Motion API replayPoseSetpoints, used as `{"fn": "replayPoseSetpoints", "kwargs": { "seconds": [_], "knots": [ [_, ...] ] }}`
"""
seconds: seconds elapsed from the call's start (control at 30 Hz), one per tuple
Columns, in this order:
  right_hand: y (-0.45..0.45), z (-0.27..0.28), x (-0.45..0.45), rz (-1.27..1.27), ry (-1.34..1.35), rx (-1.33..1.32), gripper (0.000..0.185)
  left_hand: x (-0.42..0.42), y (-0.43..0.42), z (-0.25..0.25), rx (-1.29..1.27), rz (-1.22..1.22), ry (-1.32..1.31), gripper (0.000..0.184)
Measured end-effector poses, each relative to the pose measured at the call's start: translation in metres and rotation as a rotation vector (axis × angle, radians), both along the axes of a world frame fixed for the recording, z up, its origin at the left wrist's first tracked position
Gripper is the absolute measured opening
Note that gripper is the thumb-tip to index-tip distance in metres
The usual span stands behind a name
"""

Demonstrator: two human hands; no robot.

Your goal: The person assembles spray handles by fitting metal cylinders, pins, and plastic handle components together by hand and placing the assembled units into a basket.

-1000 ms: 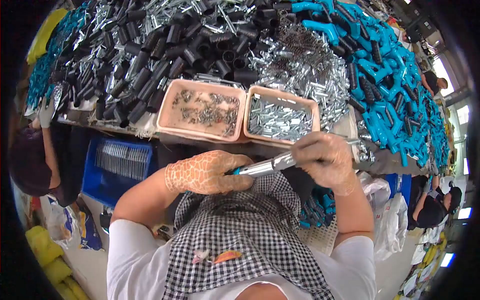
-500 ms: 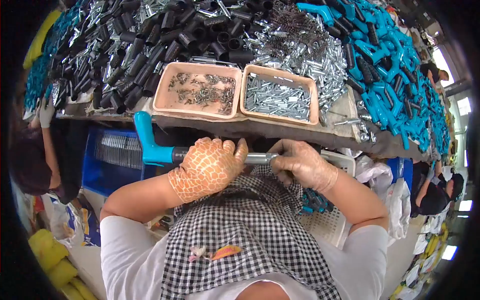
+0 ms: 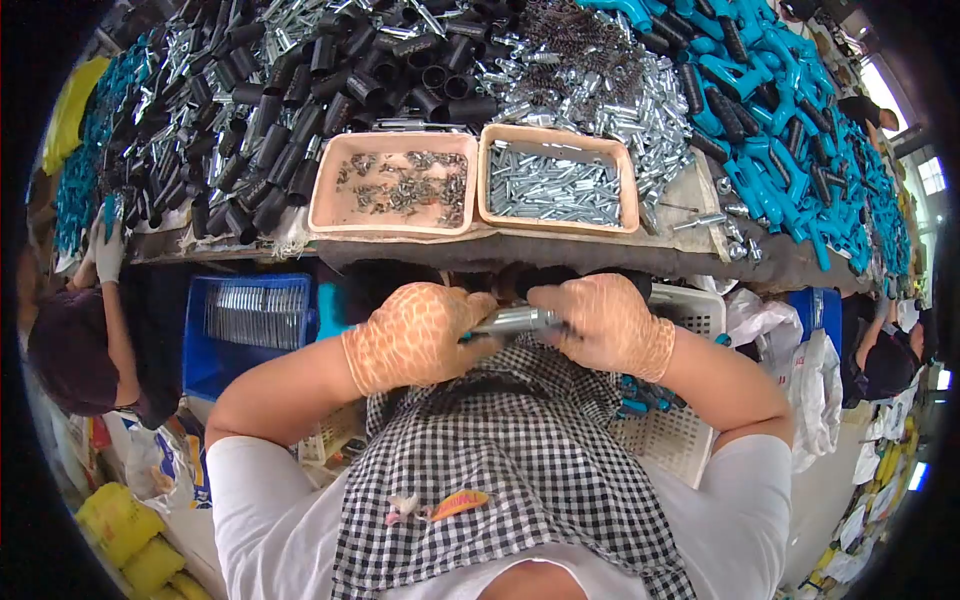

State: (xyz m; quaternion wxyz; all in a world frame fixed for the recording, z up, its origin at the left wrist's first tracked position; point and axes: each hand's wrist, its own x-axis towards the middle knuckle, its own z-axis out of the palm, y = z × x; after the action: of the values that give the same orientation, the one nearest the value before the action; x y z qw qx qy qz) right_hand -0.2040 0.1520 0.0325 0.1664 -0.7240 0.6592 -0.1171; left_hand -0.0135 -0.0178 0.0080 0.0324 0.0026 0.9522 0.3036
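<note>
In front of the checked apron I hold a teal-handled tool [image 3: 330,312] sideways. Its silver metal shaft [image 3: 512,321] shows between my hands, while my forearm and glove hide much of the teal end. My left hand [image 3: 418,335], in an orange-patterned glove, is closed around the middle of the tool. My right hand [image 3: 608,325], gloved too and slightly blurred, has its fingers closed at the shaft's right end. Whether a small part sits in those fingers is hidden.
Across the bench lie heaps of black sleeves [image 3: 275,145], springs [image 3: 575,65] and teal handles [image 3: 765,150]. At its front edge stand a bin of small parts [image 3: 318,205] and a bin of metal pins [image 3: 628,205]. Below are a blue crate [image 3: 200,365] and a white basket [image 3: 705,310].
The tool's teal end has turned and dropped down behind my left forearm. My right hand has shifted slightly left along the shaft, closer to my left hand. Both hands keep their hold.
</note>
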Motion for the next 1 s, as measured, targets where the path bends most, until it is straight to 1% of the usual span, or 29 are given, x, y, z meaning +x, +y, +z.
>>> {"fn": "replayPoseSetpoints", "kwargs": {
  "seconds": [0.03,0.07,0.17,0.2,0.3,0.33,0.43,0.47,0.5,0.57,0.6,0.67,0.7,0.73,0.77,0.83,0.87,0.93,1.0],
  "knots": [
    [-0.002,0.006,0.0,0.07,0.127,0.068,0.031,-0.002,-0.007,-0.004,0.207,-0.066,-0.094,0.04],
    [0.001,0.004,-0.002,0.169,0.135,-0.033,0.031,-0.006,-0.012,-0.003,0.415,-0.126,-0.184,0.037],
    [0.009,-0.006,-0.002,0.33,0.167,-0.379,0.033,-0.011,-0.018,0.01,1.008,-0.079,-0.872,0.037],
    [0.009,-0.005,-0.004,0.31,0.134,-0.346,0.026,-0.01,-0.018,0.008,1.015,-0.083,-0.828,0.034],
    [0.008,-0.006,0.002,0.152,0.113,-0.003,0.028,0.003,0.0,-0.003,0.157,-0.105,-0.053,0.038],
    [0.013,-0.023,0.0,0.116,-0.016,-0.002,0.038,0.006,0.008,-0.002,-0.098,-0.076,0.029,0.039],
    [0.014,-0.033,-0.005,-0.434,-1.194,0.95,0.045,0.011,0.018,-0.01,-0.495,-0.06,0.196,0.046],
    [0.014,-0.036,-0.007,-0.384,-1.147,0.879,0.045,0.01,0.021,-0.013,-0.559,-0.041,0.243,0.048],
    [0.015,-0.04,-0.01,-0.339,-1.095,0.807,0.044,0.011,0.021,-0.014,-0.527,-0.045,0.226,0.047],
    [0.015,-0.058,-0.011,0.018,-0.71,0.261,0.04,0.013,0.016,-0.01,-0.471,-0.046,0.187,0.044],
    [0.011,-0.022,0.004,-0.053,-0.433,0.132,0.043,0.014,0.014,-0.011,-0.376,-0.016,0.148,0.042],
    [0.009,-0.009,0.003,-0.018,-0.231,0.078,0.054,0.015,0.006,-0.012,-0.195,0.044,0.079,0.039],
    [0.009,-0.008,0.003,-0.005,-0.132,0.051,0.06,0.016,0.005,-0.012,-0.16,0.047,0.089,0.038],
    [0.011,-0.028,0.003,-0.06,-0.25,-0.108,0.05,0.016,0.005,-0.011,-0.119,0.046,0.096,0.037],
    [0.013,-0.035,0.003,-0.078,-0.291,-0.091,0.044,0.016,0.005,-0.011,-0.076,0.041,0.102,0.036],
    [0.019,-0.041,-0.002,-0.113,-0.367,-0.058,0.035,0.014,0.009,-0.007,-0.144,0.036,0.098,0.036],
    [0.018,-0.04,-0.004,-0.112,-0.439,0.029,0.026,0.013,0.01,-0.006,-0.179,0.034,0.095,0.036],
    [0.018,-0.028,-0.006,-0.251,-0.639,0.375,0.029,0.014,0.011,-0.005,-0.214,0.039,0.135,0.036],
    [0.017,-0.015,-0.002,-0.285,-0.592,0.345,0.033,0.014,0.01,-0.005,-0.202,0.042,0.147,0.036]
  ]
}}
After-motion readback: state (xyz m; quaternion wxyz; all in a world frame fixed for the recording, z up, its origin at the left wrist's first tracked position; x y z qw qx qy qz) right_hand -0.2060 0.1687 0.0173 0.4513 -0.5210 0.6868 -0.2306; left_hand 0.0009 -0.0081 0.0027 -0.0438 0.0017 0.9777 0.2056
